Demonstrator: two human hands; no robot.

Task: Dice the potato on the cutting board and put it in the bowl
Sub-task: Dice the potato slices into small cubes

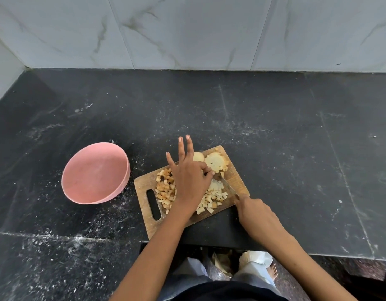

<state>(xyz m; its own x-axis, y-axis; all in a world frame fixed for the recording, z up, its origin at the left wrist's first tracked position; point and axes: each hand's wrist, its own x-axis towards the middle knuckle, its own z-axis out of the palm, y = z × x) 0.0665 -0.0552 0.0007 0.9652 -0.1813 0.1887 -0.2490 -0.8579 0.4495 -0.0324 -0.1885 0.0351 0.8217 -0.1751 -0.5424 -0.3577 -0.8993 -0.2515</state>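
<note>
A wooden cutting board (235, 181) with a handle slot lies near the counter's front edge. On it sit two piles of diced potato (165, 187), and a partly cut potato piece (216, 162) with another piece (198, 156) at the far end. My left hand (187, 179) reaches over the board, thumb and forefinger pinching a potato bit beside the blade, the other fingers spread straight. My right hand (255, 213) grips the handle of a knife (228, 185), whose blade points toward the left hand. A pink bowl (94, 173) stands left of the board, with nothing in it.
The dark stone counter (296, 148) is dusted with white specks. A marble-tiled wall (187, 31) rises behind and at the left. The counter's front edge runs just below the board; my legs and foot show beneath it.
</note>
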